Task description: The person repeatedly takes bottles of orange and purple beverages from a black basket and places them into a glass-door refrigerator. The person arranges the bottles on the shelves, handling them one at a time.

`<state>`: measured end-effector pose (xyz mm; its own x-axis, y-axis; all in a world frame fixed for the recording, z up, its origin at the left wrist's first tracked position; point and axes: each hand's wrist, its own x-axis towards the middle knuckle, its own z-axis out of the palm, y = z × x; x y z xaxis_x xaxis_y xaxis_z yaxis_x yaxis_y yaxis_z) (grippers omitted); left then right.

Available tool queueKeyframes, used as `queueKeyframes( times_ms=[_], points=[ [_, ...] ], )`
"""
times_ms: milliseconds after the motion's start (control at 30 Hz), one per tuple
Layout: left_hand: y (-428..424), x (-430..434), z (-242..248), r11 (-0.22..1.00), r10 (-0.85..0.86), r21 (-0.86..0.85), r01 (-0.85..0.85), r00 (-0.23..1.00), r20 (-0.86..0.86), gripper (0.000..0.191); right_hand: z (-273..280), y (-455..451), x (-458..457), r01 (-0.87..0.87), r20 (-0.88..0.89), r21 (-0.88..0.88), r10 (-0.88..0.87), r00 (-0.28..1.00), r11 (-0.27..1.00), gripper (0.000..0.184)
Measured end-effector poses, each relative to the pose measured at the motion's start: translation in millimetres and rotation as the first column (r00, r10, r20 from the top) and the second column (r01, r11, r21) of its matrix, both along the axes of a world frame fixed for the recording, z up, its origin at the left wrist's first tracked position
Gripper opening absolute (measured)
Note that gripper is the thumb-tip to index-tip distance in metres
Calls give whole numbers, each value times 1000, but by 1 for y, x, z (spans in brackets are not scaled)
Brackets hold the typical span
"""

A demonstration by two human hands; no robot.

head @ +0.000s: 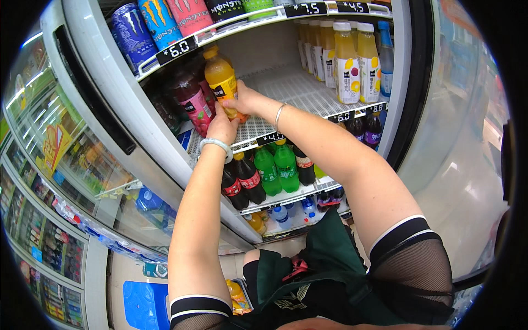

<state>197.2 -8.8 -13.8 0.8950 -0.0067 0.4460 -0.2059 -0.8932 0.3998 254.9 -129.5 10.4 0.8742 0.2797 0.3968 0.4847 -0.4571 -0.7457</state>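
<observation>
Both hands reach onto a wire shelf of an upright drinks fridge. My right hand (pixel 244 99) is closed round the lower half of an orange juice bottle (pixel 220 74) with a yellow cap, which stands slightly tilted. Just below it, my left hand (pixel 224 126) is at the bottle's base, thumb and fingers near it; how firmly it grips is partly hidden. Left of the orange bottle, a dark red juice bottle (pixel 193 101) with a pink label stands close to my left fingers. Another orange bottle shows partly behind the held one.
Pale yellow drink bottles (pixel 347 62) stand at the shelf's right. Energy drink cans (pixel 133 33) line the shelf above; cola bottles (pixel 249 177) and green soda bottles (pixel 285 165) stand below. A glass door (pixel 449 144) is at the right. A blue plastic stool (pixel 145 305) is on the floor.
</observation>
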Motion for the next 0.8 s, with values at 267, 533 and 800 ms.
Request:
queueKeyframes(
  times_ms=[267,533,800],
  points=[
    [-6,-3,4,999,5,48,-3,999,-44,84,2,-1,28,-134,-34,61,136,990,989,84],
    [-8,-3,6,1000,-28,-3,28,994,-104,82,2,3,63,-94,5,3,94,996,996,70],
    [-9,-8,8,1000,-13,-24,10,993,-113,80,4,7,86,-100,-26,13,100,995,995,73]
  ],
)
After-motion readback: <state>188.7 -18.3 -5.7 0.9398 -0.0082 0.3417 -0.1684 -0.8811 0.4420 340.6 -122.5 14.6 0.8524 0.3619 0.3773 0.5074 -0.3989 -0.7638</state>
